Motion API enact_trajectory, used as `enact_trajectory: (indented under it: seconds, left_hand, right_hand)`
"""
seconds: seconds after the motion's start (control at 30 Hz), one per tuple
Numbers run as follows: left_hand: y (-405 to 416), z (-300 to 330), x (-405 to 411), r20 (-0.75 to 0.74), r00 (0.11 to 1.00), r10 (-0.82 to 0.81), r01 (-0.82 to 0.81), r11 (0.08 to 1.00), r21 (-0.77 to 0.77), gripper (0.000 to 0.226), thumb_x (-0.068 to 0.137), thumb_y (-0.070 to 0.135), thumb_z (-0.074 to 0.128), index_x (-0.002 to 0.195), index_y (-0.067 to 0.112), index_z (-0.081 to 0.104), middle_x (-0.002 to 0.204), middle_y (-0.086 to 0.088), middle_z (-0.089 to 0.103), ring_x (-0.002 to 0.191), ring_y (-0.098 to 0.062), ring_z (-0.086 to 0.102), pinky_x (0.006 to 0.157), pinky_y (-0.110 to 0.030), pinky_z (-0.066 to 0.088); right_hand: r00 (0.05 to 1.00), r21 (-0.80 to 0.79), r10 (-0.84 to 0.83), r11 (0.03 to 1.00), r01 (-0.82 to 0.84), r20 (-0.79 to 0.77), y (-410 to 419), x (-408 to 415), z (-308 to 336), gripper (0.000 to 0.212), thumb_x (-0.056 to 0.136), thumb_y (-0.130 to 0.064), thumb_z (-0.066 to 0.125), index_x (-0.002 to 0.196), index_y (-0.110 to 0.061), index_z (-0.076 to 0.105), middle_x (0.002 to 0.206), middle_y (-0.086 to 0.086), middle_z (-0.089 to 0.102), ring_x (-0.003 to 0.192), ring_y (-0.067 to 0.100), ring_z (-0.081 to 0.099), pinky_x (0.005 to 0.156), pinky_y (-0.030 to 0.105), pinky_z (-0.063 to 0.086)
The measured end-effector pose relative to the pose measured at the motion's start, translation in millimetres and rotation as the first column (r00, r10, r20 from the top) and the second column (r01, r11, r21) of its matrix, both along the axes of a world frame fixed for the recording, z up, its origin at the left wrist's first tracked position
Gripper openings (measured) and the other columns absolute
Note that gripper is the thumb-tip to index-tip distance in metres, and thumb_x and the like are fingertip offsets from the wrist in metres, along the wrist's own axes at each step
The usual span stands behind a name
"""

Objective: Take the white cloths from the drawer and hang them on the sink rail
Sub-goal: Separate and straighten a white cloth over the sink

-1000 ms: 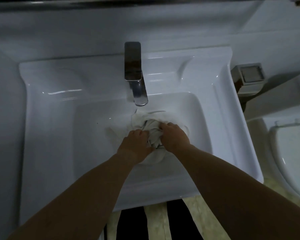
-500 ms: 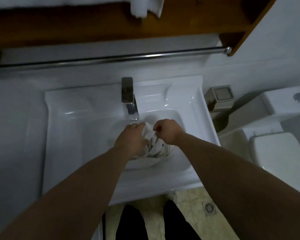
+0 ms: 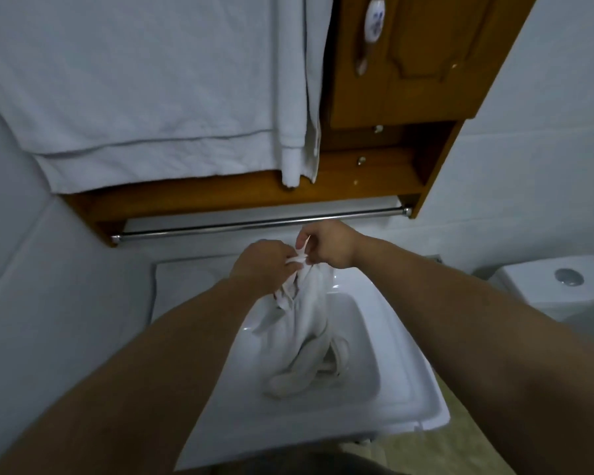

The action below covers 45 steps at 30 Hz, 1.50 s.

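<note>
- Cloth [image 3: 306,317] now lifted out of the basin [image 3: 364,341]; a second ago it was bunched at the bottom.
- Left hand [image 3: 261,269] and right hand [image 3: 326,246] both pinch its top edge, just below the rail [image 3: 220,226]; tail trails in the basin.
- Likely next: drape over the rail.

Two bare forearms are reaching forward, the left hand [image 3: 261,269] and right hand [image 3: 330,246] meeting close together, fingers curling and pinching white cloth [image 3: 306,313].
</note>
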<state>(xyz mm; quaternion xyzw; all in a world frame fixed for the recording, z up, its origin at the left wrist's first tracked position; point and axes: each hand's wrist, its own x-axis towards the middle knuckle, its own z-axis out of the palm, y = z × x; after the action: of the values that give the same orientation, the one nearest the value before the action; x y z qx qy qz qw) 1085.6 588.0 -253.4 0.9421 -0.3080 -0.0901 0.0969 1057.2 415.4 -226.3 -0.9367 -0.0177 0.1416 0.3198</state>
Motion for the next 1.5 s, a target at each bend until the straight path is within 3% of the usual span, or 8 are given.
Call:
enact_trajectory:
  seconds: [0.23, 0.53, 0.63, 0.73, 0.9, 1.03, 1.23, 1.5]
  left_hand:
    - [0.3, 50.1, 16.6, 0.03, 0.999, -0.015, 0.014, 0.998, 0.058, 0.036, 0.086, 0.047, 0.065, 0.11, 0.021, 0.069, 0.106, 0.0, 0.068, 0.096, -0.018, 0.061, 0.081, -0.032, 0.048]
    - [1.3, 77.6, 26.2, 0.061, 0.998, -0.025, 0.021, 0.998, 0.062, 0.037, 0.093, 0.05, 0.054, 0.112, 0.022, 0.07, 0.097, 0.002, 0.068, 0.088, -0.015, 0.058, 0.07, -0.027, 0.043]
    - [0.7, 85.9, 32.9, 0.074, 0.997, -0.005, 0.0, 0.998, 0.057, 0.032, 0.09, 0.051, 0.059, 0.094, 0.022, 0.072, 0.078, 0.005, 0.063, 0.076, -0.013, 0.056, 0.061, -0.027, 0.04]
    - [0.4, 92.1, 39.0, 0.068, 0.996, 0.049, -0.051, 0.998, 0.026, 0.03, 0.08, 0.052, 0.07, 0.079, 0.023, 0.065, 0.071, 0.007, 0.059, 0.07, -0.011, 0.056, 0.055, -0.024, 0.037]
    - [0.9, 93.2, 38.0, 0.08, 0.995, 0.057, -0.055, 0.998, -0.023, 0.037, 0.075, 0.052, 0.075, 0.093, 0.02, 0.065, 0.075, 0.007, 0.06, 0.072, -0.01, 0.054, 0.059, -0.024, 0.039]
    - [3.7, 91.9, 35.7, -0.016, 0.997, 0.08, -0.081, 0.988, -0.135, 0.048, 0.077, 0.062, 0.067, 0.088, 0.015, 0.066, 0.079, -0.002, 0.066, 0.074, -0.015, 0.059, 0.066, -0.031, 0.047]
    - [14.0, 95.1, 36.8, 0.072, 0.996, 0.054, -0.048, 0.995, -0.082, 0.034, 0.095, 0.043, 0.053, 0.081, 0.016, 0.069, 0.067, 0.002, 0.056, 0.067, -0.015, 0.052, 0.054, -0.026, 0.033]
    - [16.7, 104.7, 31.9, 0.277, 0.961, 0.024, -0.053, 0.994, 0.099, 0.019, 0.097, 0.021, 0.048, 0.1, 0.016, 0.066, 0.071, 0.003, 0.051, 0.068, -0.016, 0.052, 0.056, -0.028, 0.038]
  right_hand:
    - [0.996, 0.007, 0.032, 0.999, -0.033, 0.085, 1.9, 11.8, 31.2, 0.036, 0.082, 0.006, 0.064, 0.109, -0.017, 0.065, 0.093, 0.0, 0.065, 0.081, 0.015, 0.06, 0.062, 0.019, 0.044]
    - [0.989, 0.035, 0.031, 0.999, -0.037, 0.147, 9.5, 25.1, 53.7, 0.036, 0.085, 0.005, 0.062, 0.112, -0.019, 0.064, 0.093, -0.002, 0.068, 0.086, 0.015, 0.065, 0.074, 0.026, 0.053]
    - [0.978, -0.012, 0.04, 0.999, -0.038, 0.207, 14.9, 26.9, 59.3, 0.036, 0.083, 0.002, 0.065, 0.112, -0.019, 0.061, 0.092, -0.005, 0.062, 0.085, 0.014, 0.059, 0.065, 0.02, 0.044]
    - [0.965, -0.03, 0.035, 0.999, -0.028, 0.26, 18.7, 27.1, 63.1, 0.036, 0.084, -0.003, 0.067, 0.115, -0.019, 0.06, 0.098, -0.001, 0.066, 0.089, 0.017, 0.061, 0.072, 0.027, 0.05]
    - [0.949, 0.015, -0.011, 1.0, 0.006, 0.315, 21.3, 25.5, 67.7, 0.035, 0.085, -0.004, 0.068, 0.113, -0.021, 0.057, 0.093, -0.002, 0.065, 0.079, 0.017, 0.061, 0.064, 0.027, 0.046]
    - [0.949, 0.088, -0.057, 0.996, 0.031, 0.309, 22.5, 23.7, 70.1, 0.036, 0.083, 0.003, 0.061, 0.109, -0.022, 0.057, 0.085, -0.001, 0.068, 0.07, 0.018, 0.066, 0.062, 0.037, 0.057]
    - [0.94, 0.119, -0.071, 0.992, 0.032, 0.333, 30.7, 18.3, 70.4, 0.03, 0.087, -0.003, 0.066, 0.11, -0.019, 0.056, 0.086, -0.002, 0.067, 0.065, 0.007, 0.057, 0.057, 0.02, 0.041]
    - [0.897, -0.018, -0.125, 0.989, 0.146, 0.424, 55.8, 18.9, 59.8, 0.025, 0.084, -0.018, 0.068, 0.103, -0.017, 0.051, 0.088, 0.003, 0.066, 0.079, 0.023, 0.06, 0.065, 0.036, 0.049]
